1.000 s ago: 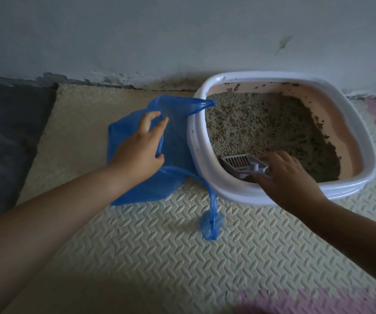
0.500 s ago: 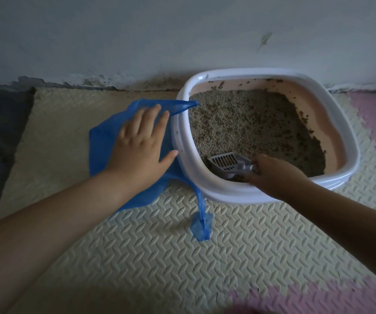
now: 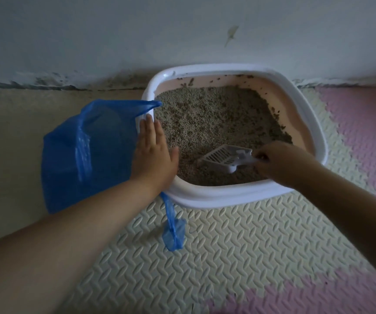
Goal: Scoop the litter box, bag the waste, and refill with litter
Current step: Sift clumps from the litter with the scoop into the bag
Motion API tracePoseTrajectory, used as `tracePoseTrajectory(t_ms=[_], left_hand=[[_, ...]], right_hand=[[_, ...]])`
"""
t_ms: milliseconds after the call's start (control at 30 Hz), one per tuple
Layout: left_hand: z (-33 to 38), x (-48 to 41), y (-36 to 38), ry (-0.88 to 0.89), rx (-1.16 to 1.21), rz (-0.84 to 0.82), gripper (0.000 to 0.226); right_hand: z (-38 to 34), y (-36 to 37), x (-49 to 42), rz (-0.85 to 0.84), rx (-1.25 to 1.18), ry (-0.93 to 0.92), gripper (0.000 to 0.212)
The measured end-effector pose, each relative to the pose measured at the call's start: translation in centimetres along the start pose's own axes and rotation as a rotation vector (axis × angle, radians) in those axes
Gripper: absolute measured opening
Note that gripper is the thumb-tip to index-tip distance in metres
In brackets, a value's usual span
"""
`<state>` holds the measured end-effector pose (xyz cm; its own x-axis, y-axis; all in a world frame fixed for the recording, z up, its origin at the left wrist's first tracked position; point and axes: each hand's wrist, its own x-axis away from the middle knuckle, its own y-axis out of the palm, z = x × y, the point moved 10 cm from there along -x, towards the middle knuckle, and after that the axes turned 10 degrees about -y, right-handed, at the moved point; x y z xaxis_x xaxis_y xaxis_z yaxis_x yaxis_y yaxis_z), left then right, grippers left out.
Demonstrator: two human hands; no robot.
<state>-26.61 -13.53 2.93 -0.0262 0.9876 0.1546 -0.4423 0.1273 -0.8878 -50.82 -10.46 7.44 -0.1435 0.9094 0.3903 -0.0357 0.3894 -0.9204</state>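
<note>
Over the left rim of the litter box (image 3: pixel 216 200), straight fingers (image 3: pixel 149 130) are laid flat and close together, palm down, with nothing held. The left hand (image 3: pixel 154 155) is pressed there, probably so that the mouth of the blue bag (image 3: pixel 87 155), set just left of the box, is kept open and close by for the waste. At the near side of the box, the handle of the white scoop (image 3: pixel 221 157) is pinched by the curled right hand (image 3: pixel 280 159), and its slotted head is rested on the litter (image 3: pixel 216 116), apparently readied for a pass.
</note>
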Motion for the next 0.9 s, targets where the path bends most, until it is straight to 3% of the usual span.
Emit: tracePoseTrajectory(t_ms=[233,533,900], left_hand=[[0.0,-0.3,0.0,0.023,-0.031,0.061,0.074],[0.1,-0.2,0.0,0.037,-0.033,0.065,0.077],[0.0,-0.2,-0.1,0.033,-0.015,0.055,0.077]], right_hand=[[4.3,-2.9,-0.3,-0.126,0.169,0.015,0.041],[6.1,-3.8,-0.2,-0.187,0.241,0.056,0.024],[5.7,-2.1,-2.1,-0.295,0.351,0.043,0.033]])
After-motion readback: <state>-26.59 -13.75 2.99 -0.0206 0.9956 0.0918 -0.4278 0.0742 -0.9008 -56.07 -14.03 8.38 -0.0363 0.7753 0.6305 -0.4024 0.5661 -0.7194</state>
